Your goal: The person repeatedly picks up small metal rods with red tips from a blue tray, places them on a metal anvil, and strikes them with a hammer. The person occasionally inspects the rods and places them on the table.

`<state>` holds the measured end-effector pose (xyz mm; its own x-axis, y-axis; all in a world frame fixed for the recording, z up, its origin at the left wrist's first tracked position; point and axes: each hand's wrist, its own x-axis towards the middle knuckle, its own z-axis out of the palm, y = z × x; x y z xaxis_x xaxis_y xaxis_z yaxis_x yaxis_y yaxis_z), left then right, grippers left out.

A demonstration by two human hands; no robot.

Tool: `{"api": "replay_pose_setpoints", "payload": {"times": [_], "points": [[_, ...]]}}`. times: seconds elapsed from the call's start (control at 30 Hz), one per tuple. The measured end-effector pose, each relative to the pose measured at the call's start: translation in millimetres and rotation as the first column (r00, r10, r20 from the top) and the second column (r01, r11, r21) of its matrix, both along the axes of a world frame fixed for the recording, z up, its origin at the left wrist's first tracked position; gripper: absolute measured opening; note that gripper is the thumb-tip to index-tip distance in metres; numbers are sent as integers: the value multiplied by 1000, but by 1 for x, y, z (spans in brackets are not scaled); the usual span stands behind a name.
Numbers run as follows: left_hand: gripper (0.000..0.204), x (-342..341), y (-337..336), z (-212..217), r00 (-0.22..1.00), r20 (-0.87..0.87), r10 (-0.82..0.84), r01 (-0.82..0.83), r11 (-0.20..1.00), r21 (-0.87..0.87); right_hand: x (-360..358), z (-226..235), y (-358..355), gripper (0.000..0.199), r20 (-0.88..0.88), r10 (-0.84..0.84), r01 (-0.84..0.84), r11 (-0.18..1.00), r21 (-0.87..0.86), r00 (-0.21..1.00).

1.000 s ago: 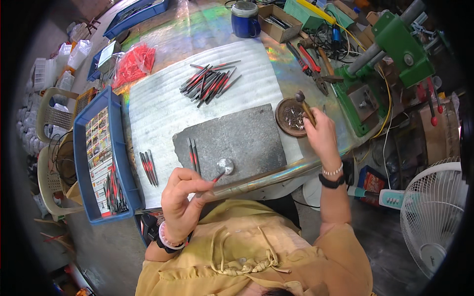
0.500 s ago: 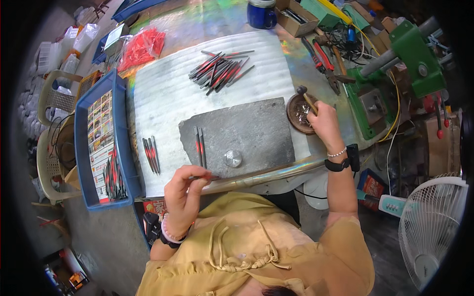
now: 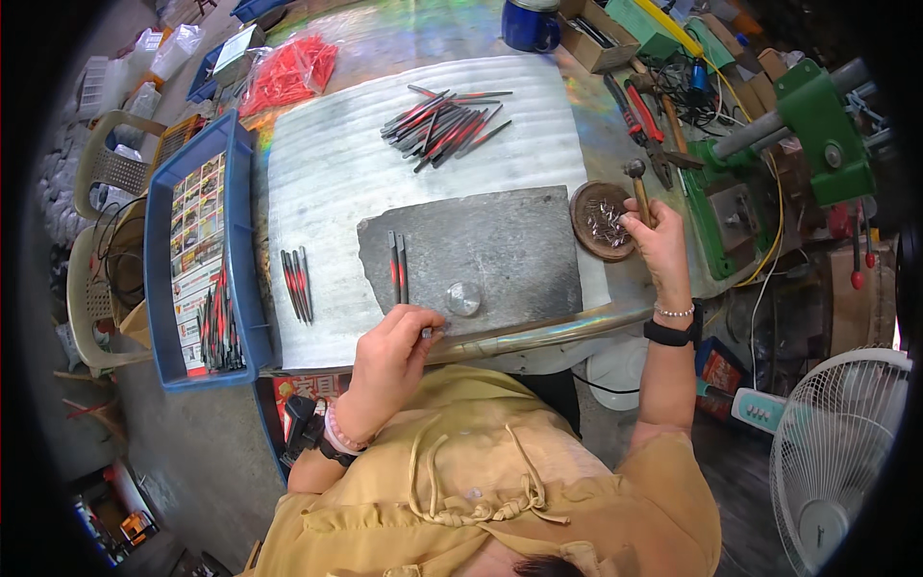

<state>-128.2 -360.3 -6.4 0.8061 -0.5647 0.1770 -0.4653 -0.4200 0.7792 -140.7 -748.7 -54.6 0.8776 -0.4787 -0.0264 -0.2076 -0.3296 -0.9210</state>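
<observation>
My left hand (image 3: 392,358) is closed at the near edge of a grey stone slab (image 3: 510,236), gripping a slim dark stick (image 3: 426,333); only its end shows. Beyond this hand, two black-and-red sticks (image 3: 397,267) lie side by side on the slab. To their right is a small round clear disc (image 3: 463,298). My right hand (image 3: 656,238) holds a small hammer (image 3: 639,185) with its head up. The fingertips of that hand are at the right rim of a round brown bowl (image 3: 577,231) holding small shiny metal pins (image 3: 606,223).
A pile of black-and-red sticks (image 3: 447,127) and a smaller group (image 3: 297,286) lie on a white sheet (image 3: 327,163). At left stands a blue tray (image 3: 252,288) with more sticks. Pliers (image 3: 654,144), a green press (image 3: 735,226) and a fan (image 3: 836,462) are at right.
My left hand has moved right and turned, so the stick now shows end-on. My right hand has shifted slightly right, and the hammer stands more upright. The whole view has shifted a little.
</observation>
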Motion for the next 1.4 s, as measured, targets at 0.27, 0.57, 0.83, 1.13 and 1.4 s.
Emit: {"api": "replay_pose_setpoints", "payload": {"times": [0.27,0.57,0.83,1.13,1.4], "points": [[7,-6,2,11,829,-557,-46,-179,922,-343,-2,15,12,20,-8,-2,4,987,160,1000],[19,5,-9,18,374,-793,-481,-474,636,-609,-29,73,105,9,56,127,-134,766,628,990],[23,1,-26,3,127,-639,-759,-609,449,-654,-43,89,186,10,141,273,-283,600,748,952],[22,-2,-20,0,88,-626,-775,-666,422,-615,-42,86,207,10,180,274,-325,858,399,945],[18,-6,-23,-4,181,-714,-677,-671,445,-593,-42,76,212,16,286,362,-233,886,-400,887]]}}
